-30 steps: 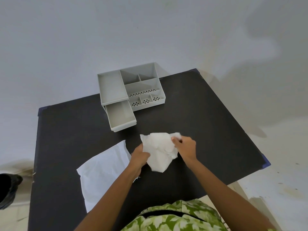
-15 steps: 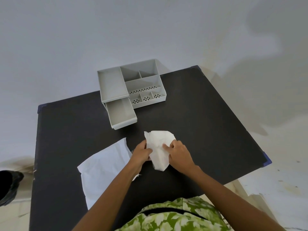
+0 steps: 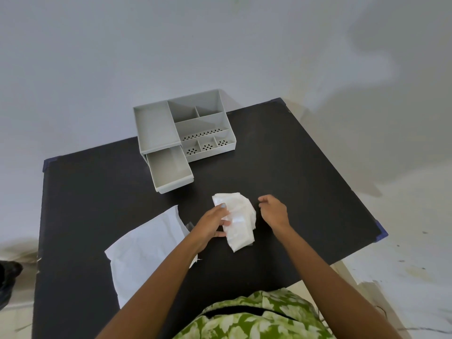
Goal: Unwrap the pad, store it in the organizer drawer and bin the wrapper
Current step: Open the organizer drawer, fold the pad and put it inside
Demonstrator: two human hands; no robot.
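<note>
Table (image 3: pixel 281 179) bare between pad (image 3: pixel 238 220), open drawer (image 3: pixel 171 171).

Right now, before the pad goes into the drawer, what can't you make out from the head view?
- Wrapper: its near right edge is covered by the left forearm.
- Pad: the left hand covers its left side; its underside is unseen.
- Drawer: its back runs under the organizer tray, so its depth is hidden.
- Dark object on the floor: cut off by the left frame edge; cannot say whether it is the bin.
</note>
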